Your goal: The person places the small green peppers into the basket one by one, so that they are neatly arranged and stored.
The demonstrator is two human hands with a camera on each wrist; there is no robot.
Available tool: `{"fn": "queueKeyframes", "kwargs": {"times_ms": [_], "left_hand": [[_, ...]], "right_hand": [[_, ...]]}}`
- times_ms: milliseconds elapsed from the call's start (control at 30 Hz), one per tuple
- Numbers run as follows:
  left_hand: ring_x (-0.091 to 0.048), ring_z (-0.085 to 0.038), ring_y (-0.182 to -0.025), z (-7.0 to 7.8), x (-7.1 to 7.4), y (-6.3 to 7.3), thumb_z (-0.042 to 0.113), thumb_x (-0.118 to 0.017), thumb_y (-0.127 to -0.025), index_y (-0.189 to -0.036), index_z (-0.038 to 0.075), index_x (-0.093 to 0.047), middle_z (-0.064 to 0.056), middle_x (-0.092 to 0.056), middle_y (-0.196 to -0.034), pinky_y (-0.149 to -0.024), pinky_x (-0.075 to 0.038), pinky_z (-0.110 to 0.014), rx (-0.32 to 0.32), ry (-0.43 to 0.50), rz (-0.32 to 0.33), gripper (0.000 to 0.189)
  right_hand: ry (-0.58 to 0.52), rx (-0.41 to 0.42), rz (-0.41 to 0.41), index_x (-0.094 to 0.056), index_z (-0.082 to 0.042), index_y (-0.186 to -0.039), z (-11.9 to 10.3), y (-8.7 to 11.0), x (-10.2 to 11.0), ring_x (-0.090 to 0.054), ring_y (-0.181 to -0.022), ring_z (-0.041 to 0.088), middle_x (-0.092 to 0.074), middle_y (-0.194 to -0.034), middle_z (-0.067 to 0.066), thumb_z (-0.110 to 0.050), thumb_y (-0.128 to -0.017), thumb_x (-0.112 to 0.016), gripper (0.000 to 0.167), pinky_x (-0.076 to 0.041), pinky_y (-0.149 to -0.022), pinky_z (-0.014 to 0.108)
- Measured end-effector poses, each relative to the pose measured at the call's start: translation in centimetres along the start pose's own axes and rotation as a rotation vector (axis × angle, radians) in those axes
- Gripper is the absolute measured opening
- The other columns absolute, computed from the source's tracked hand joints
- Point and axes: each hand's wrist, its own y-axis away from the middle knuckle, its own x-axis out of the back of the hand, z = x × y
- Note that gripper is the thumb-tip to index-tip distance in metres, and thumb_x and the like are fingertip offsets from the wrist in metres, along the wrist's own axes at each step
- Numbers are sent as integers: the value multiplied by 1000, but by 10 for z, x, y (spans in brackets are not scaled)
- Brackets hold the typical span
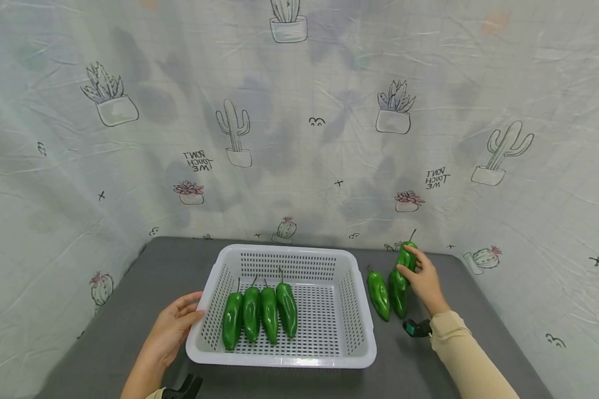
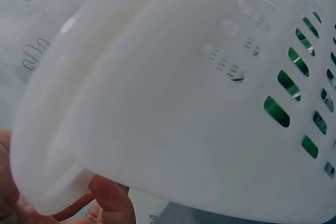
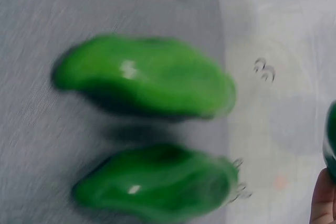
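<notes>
A white plastic basket (image 1: 279,361) with slotted walls holds several green chili peppers (image 1: 251,315) lying side by side in its left half. My left hand (image 1: 172,327) grips the basket's left rim; in the left wrist view a fingertip (image 2: 113,198) shows at the rim's lower edge. To the right of the basket, my right hand (image 1: 426,280) pinches a green chili pepper (image 1: 406,256), its stem pointing up and away. Two more peppers lie on the table nearby, a left one (image 1: 378,296) and a right one (image 1: 398,296) partly behind the held pepper.
Dark grey cloth covers the table (image 1: 259,385). A pale curtain (image 1: 299,138) printed with potted cacti hangs behind and at both sides. The basket takes up the table's middle.
</notes>
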Motion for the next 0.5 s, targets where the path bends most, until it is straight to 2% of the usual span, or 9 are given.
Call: {"fn": "queueKeyframes", "kwargs": {"times_ms": [233,500], "left_hand": [[-61,-14,-94,0,-1,0,7,-57,-94,-142,-1,-33,-11,-57,-112,-76,-52,-32,2,-1,4,55],[-61,-13,-94,0,0,0,7,-57,-93,-142,0,-33,-9,-57,-111,-77,-51,-30,-5,-2,1,55]], "right_hand": [[-27,105,-3,-39,-12,-144,-19,0,-8,-48,-117,38,-41,-137,24,-25,-92,-64,60,-51,-74,30],[-89,146,-33,-37,-9,-145,-41,4,-15,-50,-115,37,-44,-133,25,-20,-91,-64,61,-49,-72,20]]}}
